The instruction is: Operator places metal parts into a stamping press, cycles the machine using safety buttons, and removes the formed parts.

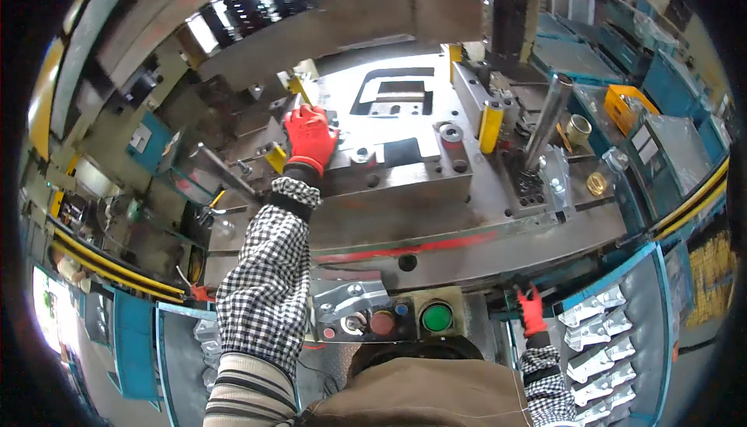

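My left hand [311, 137], in a red glove, reaches forward to the left side of the steel die [405, 186] on the press bed. Its fingers curl down beside a small grey metal piece, and what they hold is hidden. My right hand [533, 314], also red-gloved, is low on the right, beside the blue rack [661, 302]. Its fingers look apart, with nothing visible in them. A shaped metal bracket [350, 296] rests at the control box, near the red button [382, 323] and the green button [436, 318].
Yellow posts [490, 127] and a steel guide pillar [548, 119] rise around the die. The press's upper part [342, 26] hangs above. Several metal brackets [595, 349] fill the right rack. A jar [597, 184], a tin [578, 128] and a yellow crate [629, 108] stand right.
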`<state>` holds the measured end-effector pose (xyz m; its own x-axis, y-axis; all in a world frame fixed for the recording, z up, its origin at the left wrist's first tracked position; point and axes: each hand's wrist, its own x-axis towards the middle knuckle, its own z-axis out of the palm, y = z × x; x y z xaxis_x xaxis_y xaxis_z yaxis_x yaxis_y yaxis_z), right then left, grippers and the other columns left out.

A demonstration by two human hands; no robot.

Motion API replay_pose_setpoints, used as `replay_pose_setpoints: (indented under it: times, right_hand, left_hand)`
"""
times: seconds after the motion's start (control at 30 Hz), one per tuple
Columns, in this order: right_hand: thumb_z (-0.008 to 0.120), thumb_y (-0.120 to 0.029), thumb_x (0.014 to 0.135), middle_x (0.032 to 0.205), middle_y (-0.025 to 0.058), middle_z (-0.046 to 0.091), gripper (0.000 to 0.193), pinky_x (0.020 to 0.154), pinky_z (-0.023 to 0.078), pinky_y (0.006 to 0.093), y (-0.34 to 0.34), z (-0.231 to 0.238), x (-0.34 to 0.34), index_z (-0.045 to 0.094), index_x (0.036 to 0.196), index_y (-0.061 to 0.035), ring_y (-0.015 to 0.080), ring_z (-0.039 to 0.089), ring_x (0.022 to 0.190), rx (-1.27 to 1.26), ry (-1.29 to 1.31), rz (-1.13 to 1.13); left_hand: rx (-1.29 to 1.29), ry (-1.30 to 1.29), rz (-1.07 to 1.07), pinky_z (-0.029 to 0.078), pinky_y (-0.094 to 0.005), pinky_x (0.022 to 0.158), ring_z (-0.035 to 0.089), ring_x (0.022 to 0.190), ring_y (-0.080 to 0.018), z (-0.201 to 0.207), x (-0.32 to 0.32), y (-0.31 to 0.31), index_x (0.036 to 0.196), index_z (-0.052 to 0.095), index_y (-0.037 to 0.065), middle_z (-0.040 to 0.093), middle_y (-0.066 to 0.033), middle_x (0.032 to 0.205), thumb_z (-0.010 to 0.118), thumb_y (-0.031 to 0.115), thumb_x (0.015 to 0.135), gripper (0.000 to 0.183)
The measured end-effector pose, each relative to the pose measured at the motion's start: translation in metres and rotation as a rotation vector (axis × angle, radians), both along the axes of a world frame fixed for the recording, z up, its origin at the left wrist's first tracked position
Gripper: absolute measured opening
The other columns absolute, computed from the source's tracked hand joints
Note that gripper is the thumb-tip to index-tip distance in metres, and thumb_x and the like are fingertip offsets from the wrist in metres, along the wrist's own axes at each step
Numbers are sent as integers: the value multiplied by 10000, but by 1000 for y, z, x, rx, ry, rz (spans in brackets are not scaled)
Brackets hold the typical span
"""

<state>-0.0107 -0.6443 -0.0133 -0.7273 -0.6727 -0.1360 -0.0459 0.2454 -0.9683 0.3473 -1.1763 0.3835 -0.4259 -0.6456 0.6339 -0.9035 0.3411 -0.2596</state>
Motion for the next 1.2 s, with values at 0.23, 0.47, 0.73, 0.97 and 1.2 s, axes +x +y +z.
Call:
replay_pose_setpoints:
  times: [0.23, 0.47, 0.73, 0.97, 1.2]
  right_hand:
    - [802, -408, 860, 1343, 232, 636, 750, 1023, 480, 423, -44, 112, -136, 533, 1411, 23, 326, 612, 1240, -161, 257, -186]
    - [802, -539, 827, 1293, 263, 662, 825, 1000, 487, 437, -168, 118, -280, 569, 1350, 56, 364, 642, 1208, 242, 493, -32]
    - [683, -726, 815, 1177, 333, 677, 869, 958, 494, 518, -235, 86, -321, 673, 1169, 68, 469, 637, 1172, 743, 805, 25]
    - [786, -611, 786, 1267, 300, 657, 838, 1003, 488, 485, -254, 154, -309, 629, 1260, 61, 445, 618, 1222, 733, 979, 73]
    - [857, -475, 790, 1240, 254, 688, 808, 938, 516, 437, -186, 179, -318, 592, 1304, 90, 352, 669, 1104, 548, 837, -49]
  left_hand:
    - [131, 297, -67, 508, -492, 903, 634, 1067, -394, -5, -3, -33, 1230, 611, 5, 638, -229, 1146, 734, 230, 798, 503]
    - [222, 931, -668, 504, -407, 1005, 635, 1164, -295, 51, 59, 78, 1331, 561, -16, 643, -173, 1223, 646, 2, 875, 463]
    - [338, 970, -207, 501, -318, 972, 621, 1125, -198, -64, 262, 262, 1347, 582, -18, 635, -109, 1244, 515, -99, 880, 478]
    - [665, 999, -49, 509, -372, 948, 635, 1078, -281, -199, 219, 338, 1343, 596, 15, 639, -166, 1149, 535, -56, 833, 518]
    - [412, 774, 37, 410, -499, 1055, 507, 1211, -432, -253, 206, 306, 1322, 574, 50, 545, -215, 1283, 673, 26, 767, 564]
